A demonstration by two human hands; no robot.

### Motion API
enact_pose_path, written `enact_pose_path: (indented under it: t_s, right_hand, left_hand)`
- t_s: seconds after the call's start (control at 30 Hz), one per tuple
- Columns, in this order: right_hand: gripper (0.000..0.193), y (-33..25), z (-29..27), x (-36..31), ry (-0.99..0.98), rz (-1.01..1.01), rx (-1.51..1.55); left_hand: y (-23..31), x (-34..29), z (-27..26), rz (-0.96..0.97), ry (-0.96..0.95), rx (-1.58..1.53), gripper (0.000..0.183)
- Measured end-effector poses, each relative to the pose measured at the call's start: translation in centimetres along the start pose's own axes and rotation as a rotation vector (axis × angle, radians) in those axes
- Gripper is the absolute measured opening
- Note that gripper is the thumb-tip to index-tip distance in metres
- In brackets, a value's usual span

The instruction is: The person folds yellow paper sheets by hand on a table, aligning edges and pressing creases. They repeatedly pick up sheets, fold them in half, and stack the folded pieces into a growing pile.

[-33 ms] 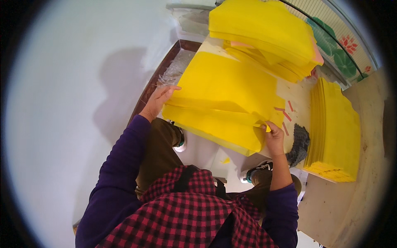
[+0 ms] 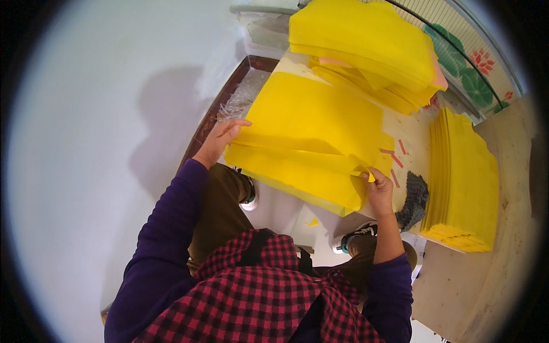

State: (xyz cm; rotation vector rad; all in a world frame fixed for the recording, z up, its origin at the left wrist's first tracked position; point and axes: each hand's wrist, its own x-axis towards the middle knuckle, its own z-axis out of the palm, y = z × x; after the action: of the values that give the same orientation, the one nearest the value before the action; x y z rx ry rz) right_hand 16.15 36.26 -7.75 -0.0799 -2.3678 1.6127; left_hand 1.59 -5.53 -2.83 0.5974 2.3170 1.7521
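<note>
A wide yellow sheet, apparently cloth-like (image 2: pixel 309 120), lies over the worktable, with its near part folded into a band that hangs past the front edge. At its left edge my left hand (image 2: pixel 220 140) grips the fold, the index finger stretched along the top. My right hand (image 2: pixel 378 191) pinches the sheet at the right end of the band, where a small yellow tip pokes out by the thumb. The fingers under the material are hidden in both hands.
A thick yellow stack (image 2: pixel 366 40) sits at the back of the table. Another yellow stack (image 2: pixel 463 177) stands at the right. Red strips (image 2: pixel 397 160) and a dark grey ribbed cloth (image 2: pixel 414 200) lie near my right hand. A white wall (image 2: pixel 86 171) rises at the left.
</note>
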Motion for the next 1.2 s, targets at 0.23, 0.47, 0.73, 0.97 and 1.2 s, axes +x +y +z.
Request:
enact_pose_path:
  t_s: [0.23,0.47,0.73,0.97,1.2]
  right_hand:
    - [0.016,1.4,0.1,0.3,0.042,0.043,0.072]
    - [0.016,1.8,-0.1,0.3,0.036,0.056,0.045]
    - [0.022,2.2,0.1,0.5,0.042,0.144,0.162]
    - [0.025,1.9,0.3,0.8,0.023,0.121,0.207]
    - [0.015,0.8,0.4,0.7,0.052,0.133,0.207]
  left_hand:
    - [-0.2,0.0,-0.1,-0.058,-0.083,-0.034,0.034]
    - [-1.5,0.2,-0.1,0.01,0.064,0.05,0.036]
    - [1.2,-2.5,1.7,0.052,0.397,-0.035,0.008]
    - [5.0,-3.2,9.8,0.268,0.211,0.362,0.026]
    - [7.8,2.9,10.7,0.373,-0.036,0.729,0.07]
